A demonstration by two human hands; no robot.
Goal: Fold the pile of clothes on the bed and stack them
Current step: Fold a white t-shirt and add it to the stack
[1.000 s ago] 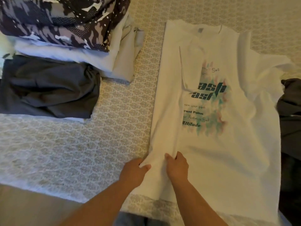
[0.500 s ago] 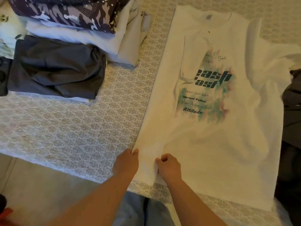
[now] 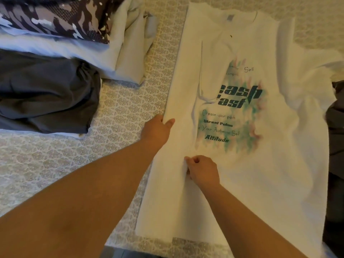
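A white T-shirt with a green and black print lies flat on the patterned bedspread, its left side folded inward as a long strip. My left hand grips the shirt's left folded edge about halfway up. Lower down, my right hand pinches the inner edge of that folded strip with curled fingers. At the upper left stands a stack of folded clothes: a camouflage piece on top, pale garments beneath, and a dark grey folded garment in front.
Dark grey unfolded clothing lies along the right edge, beside the shirt. The near edge of the bed runs along the bottom of the view.
Both hands have moved up the shirt's left folded strip from near the hem; the left hand went further up the outer edge. The view has shifted closer.
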